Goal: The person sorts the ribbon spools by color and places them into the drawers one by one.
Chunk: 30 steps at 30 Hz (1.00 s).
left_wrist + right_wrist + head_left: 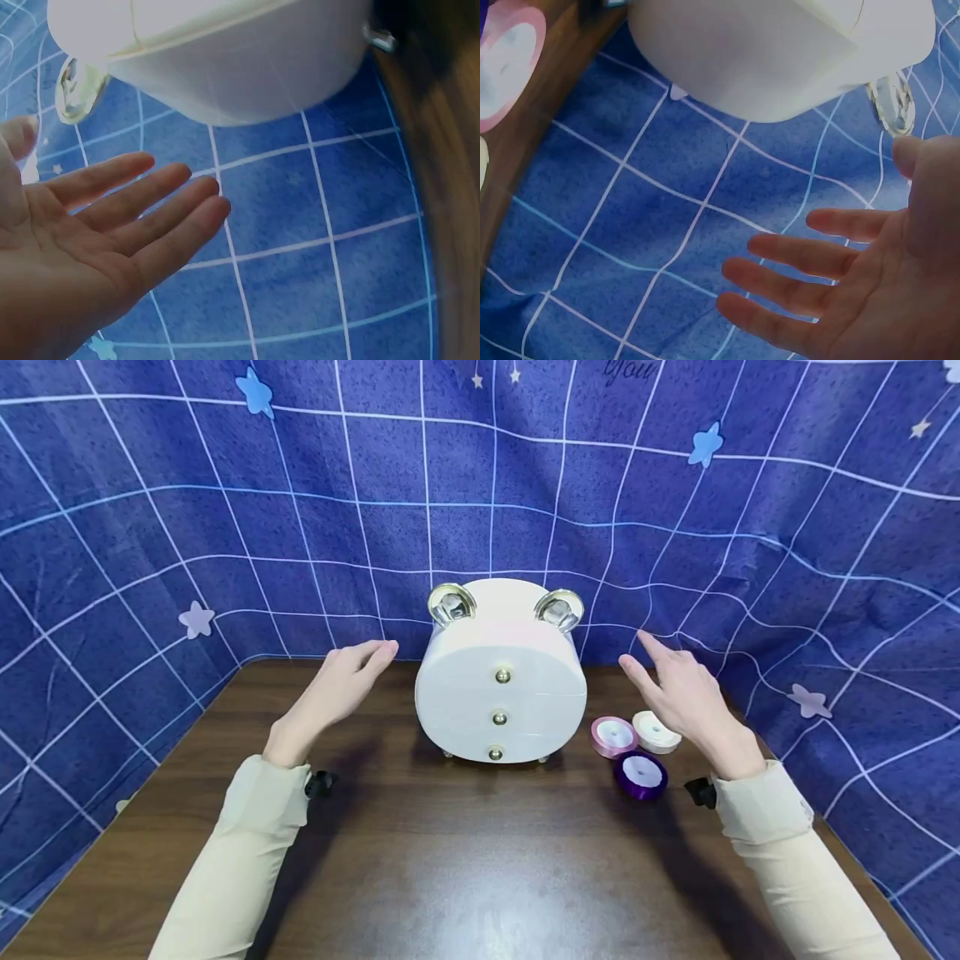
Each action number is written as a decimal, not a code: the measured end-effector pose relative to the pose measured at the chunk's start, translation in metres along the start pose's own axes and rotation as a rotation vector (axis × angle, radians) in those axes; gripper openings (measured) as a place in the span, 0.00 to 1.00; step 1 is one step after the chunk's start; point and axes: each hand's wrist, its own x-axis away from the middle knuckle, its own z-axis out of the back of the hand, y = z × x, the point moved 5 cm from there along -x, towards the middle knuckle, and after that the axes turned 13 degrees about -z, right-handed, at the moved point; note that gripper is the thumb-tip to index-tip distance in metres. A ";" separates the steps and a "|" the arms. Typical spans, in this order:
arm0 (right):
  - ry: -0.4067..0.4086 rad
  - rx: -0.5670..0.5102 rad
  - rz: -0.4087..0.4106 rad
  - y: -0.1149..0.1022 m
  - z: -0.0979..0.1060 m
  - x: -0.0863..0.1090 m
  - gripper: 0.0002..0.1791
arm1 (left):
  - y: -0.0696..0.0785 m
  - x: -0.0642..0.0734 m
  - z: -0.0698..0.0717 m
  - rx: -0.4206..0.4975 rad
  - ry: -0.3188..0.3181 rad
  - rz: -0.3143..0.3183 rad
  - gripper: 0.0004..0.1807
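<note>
White box [465,702] stands upright on the table [480,868], three gold knobs [499,718] down its front, two shiny gold ears [452,603] on top. Left hand [336,687]: raised to the left of the box, apart from it, fingers straight and slightly spread, holding nothing. Right hand [681,689]: raised to the right of the box, likewise apart, fingers straight and spread, holding nothing. Ribbon rolls cluster just right of the box: pink [615,737] nearest, white [657,734] beyond it, purple [641,775] nearer the person. These occupy the table between box and right sleeve [765,806]. Blue gridded curtain [375,460] hangs behind the box.
</note>
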 end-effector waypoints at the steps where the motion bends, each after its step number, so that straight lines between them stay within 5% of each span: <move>1: 0.000 -0.003 0.003 -0.001 0.000 0.001 0.40 | 0.003 -0.003 0.000 0.008 0.017 -0.005 0.28; 12: 0.179 -0.105 0.152 -0.025 0.003 0.018 0.23 | 0.033 -0.023 -0.001 0.060 0.235 -0.197 0.12; 18: 0.220 -0.255 0.257 -0.048 0.004 0.030 0.15 | 0.046 -0.039 -0.006 0.086 0.273 -0.209 0.12; 21: 0.146 -0.387 0.291 -0.063 0.000 0.034 0.13 | 0.049 -0.044 -0.009 0.099 0.269 -0.204 0.11; 24: -0.022 -0.530 0.284 -0.079 -0.011 0.036 0.13 | 0.051 -0.048 -0.011 0.101 0.266 -0.195 0.11; 30: -0.388 -0.783 0.137 -0.103 -0.043 0.035 0.15 | 0.056 -0.053 -0.016 0.058 0.224 -0.178 0.13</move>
